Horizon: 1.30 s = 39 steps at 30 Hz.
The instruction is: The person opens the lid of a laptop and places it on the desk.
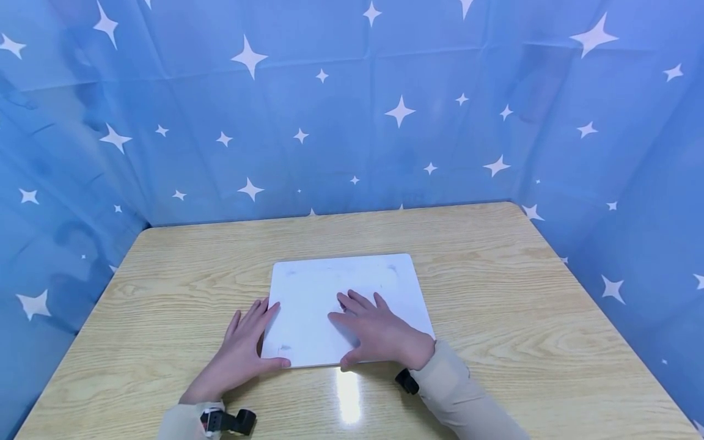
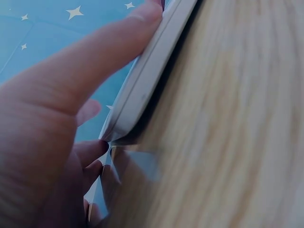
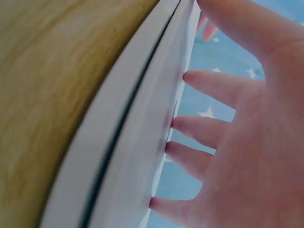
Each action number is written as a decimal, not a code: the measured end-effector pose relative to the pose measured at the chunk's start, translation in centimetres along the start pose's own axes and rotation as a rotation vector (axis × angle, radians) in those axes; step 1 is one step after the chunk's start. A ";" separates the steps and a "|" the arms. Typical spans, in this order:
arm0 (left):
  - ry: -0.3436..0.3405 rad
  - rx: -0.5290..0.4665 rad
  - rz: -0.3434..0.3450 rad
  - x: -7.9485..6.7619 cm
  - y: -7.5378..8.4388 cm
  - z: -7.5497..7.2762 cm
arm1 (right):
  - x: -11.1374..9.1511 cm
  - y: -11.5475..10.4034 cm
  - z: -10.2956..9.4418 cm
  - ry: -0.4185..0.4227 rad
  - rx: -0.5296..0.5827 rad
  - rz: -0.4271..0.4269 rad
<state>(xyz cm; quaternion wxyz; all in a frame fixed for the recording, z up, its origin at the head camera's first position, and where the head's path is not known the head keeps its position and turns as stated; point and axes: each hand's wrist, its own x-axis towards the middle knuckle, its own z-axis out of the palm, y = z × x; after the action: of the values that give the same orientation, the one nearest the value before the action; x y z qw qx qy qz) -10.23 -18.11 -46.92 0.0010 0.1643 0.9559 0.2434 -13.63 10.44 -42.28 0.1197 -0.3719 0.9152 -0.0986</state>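
A thin white rectangular board (image 1: 313, 293) with rounded corners and a few grey smudges lies flat on the table. At its front left corner is my left hand (image 1: 242, 357), thumb along the front edge and the other fingers extended beside the left edge. My right hand (image 1: 382, 335) spreads over the front right part, fingertips on the top surface and thumb at the front edge. Up close in the right wrist view, a dark seam runs along the side of the board (image 3: 159, 90), between two pale layers. The left wrist view shows its rounded corner (image 2: 128, 116) beside the fingers.
The wood-grain table (image 1: 522, 293) reaches beyond the board on all sides. Blue curtain (image 1: 341, 110) with white stars hangs behind it and at both sides. Dark wrist devices (image 1: 228, 420) are strapped at the sleeves. A bright reflection shines on the tabletop in front.
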 end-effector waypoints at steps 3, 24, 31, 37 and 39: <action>-0.007 0.002 0.001 0.0 0.1 0.0 | -0.1 -0.2 0.0 -0.013 -0.021 0.008; -0.030 0.083 0.002 -0.2 1.3 0.5 | -0.2 -0.5 -0.1 -0.001 -0.086 -0.020; -0.037 0.086 -0.009 -0.1 1.3 0.7 | -0.3 -0.2 -0.5 0.013 -0.084 -0.058; -0.025 0.066 -0.011 -0.1 1.2 0.6 | -0.3 -0.1 -0.9 0.012 -0.062 -0.070; -0.035 0.059 -0.017 -0.1 1.1 0.6 | -0.3 -0.1 -0.9 0.019 -0.063 -0.081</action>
<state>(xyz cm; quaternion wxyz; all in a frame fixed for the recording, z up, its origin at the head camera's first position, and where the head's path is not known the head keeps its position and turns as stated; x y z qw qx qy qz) -9.75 -16.96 -46.90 0.0150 0.1602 0.9639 0.2121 -13.66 10.64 -41.33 0.0950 -0.4114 0.9032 -0.0779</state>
